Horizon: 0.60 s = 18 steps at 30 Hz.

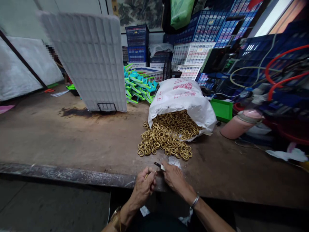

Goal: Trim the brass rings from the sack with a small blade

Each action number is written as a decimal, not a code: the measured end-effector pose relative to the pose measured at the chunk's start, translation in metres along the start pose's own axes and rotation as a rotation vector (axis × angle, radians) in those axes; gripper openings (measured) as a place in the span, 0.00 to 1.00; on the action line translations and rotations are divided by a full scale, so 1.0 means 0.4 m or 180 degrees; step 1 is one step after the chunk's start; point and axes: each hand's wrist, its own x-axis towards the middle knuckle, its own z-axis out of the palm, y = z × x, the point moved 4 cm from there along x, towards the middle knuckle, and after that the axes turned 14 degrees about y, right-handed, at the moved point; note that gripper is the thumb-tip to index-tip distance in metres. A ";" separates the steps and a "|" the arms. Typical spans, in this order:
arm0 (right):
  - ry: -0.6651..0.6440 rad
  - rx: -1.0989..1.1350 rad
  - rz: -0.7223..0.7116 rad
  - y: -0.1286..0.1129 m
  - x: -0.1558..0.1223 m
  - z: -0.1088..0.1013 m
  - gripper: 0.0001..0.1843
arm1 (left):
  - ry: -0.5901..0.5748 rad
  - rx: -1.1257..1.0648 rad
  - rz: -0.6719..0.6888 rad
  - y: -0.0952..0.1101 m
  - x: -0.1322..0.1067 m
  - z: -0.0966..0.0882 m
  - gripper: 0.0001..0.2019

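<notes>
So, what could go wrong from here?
The right hand holds what looks like a small knife, its dark tip close to the left hand, so a slip might nick a finger. The sack lies on its side with its mouth open toward the person, so more gold rings could spill out, and some might roll off the table.
</notes>
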 end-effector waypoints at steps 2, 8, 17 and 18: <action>0.0178 -0.0169 0.0197 0.032 0.013 -0.004 0.09 | -0.0285 -0.0368 -0.0165 -0.002 -0.011 0.009 0.13; 0.0826 -0.0347 0.0669 0.097 0.071 -0.022 0.09 | -0.0430 -0.1116 -0.0464 -0.002 -0.012 0.022 0.14; 0.0781 -0.0477 0.0703 0.117 0.086 -0.011 0.08 | -0.0539 -0.1674 -0.1012 -0.009 0.003 0.002 0.09; 0.0779 -0.0341 0.0636 0.110 0.082 -0.017 0.09 | -0.0519 -0.1731 -0.1074 -0.013 0.007 0.000 0.10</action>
